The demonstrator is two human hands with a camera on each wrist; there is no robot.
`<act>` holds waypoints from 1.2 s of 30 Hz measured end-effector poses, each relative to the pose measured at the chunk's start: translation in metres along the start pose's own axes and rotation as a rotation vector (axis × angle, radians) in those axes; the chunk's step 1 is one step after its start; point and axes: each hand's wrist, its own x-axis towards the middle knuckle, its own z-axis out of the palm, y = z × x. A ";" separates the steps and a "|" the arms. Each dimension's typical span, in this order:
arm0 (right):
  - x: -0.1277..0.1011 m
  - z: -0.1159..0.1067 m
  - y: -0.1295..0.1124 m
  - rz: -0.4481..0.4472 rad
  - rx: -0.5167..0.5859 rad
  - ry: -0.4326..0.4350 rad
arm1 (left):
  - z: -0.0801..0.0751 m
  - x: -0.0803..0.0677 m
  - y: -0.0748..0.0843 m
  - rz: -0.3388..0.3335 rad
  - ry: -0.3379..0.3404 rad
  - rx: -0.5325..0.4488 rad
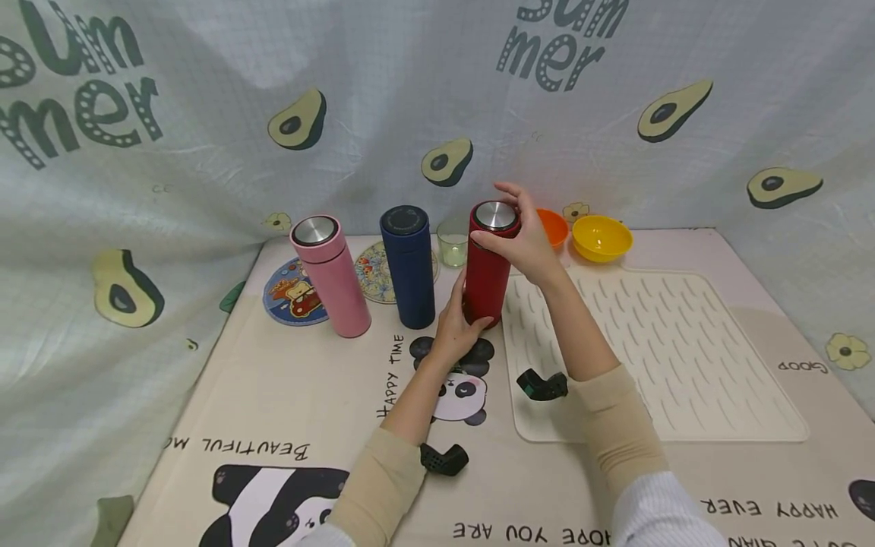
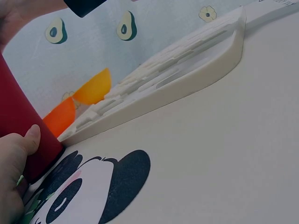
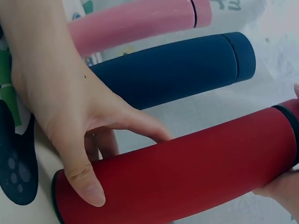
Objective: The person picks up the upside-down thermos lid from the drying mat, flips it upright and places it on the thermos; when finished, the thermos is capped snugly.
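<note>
A red thermos with a silver-topped lid stands upright near the middle of the table. My left hand grips it low down, thumb across its front near the base. Up top, my right hand holds the lid end, thumb on the near side and fingers behind. To the left are a dark blue thermos and a pink thermos, both upright with lids on. In the right wrist view the left hand's thumb and fingers wrap the red body close to its dark base.
Behind the bottles lie a blue round coaster and a patterned one. A clear glass stands at the back, with an orange bowl and a yellow bowl farther right. The cream ridged mat covers the right side.
</note>
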 end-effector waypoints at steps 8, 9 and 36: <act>-0.001 -0.001 0.003 0.023 0.047 0.020 | 0.001 0.001 -0.001 0.007 0.007 0.000; -0.001 0.000 0.004 0.028 0.057 0.020 | 0.001 0.001 -0.001 0.003 0.007 0.001; -0.004 -0.001 0.009 0.016 0.309 -0.053 | 0.001 0.000 0.000 -0.011 0.004 -0.008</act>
